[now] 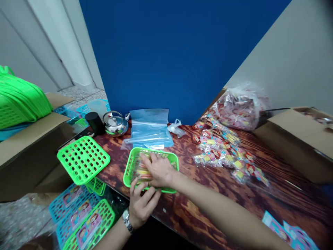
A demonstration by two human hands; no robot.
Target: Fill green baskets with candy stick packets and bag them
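Note:
A green plastic basket (pixel 126 175) stands near the table's front edge. Inside it lies a clear packet of yellow and reddish stick-like pieces (pixel 142 172); their exact kind is too blurred to tell. Reaching into the basket from the right, my right hand (pixel 161 170) is closed on the packet, its fingertips partly hidden. My left hand (pixel 144 203), with a watch on the wrist, has its fingers curled over the basket's near rim. Left of the basket, a flat green perforated lid (pixel 83 159) juts past the table edge.
Clear plastic bags (pixel 151 126), a steel kettle (pixel 116 124) and a black cup (pixel 95 122) stand behind. Several small toy packets (pixel 221 146) are spread at right, near a cardboard box (pixel 288 139). Printed blue and green lids (pixel 83 215) lie below left; green baskets (pixel 20 97) fill another box.

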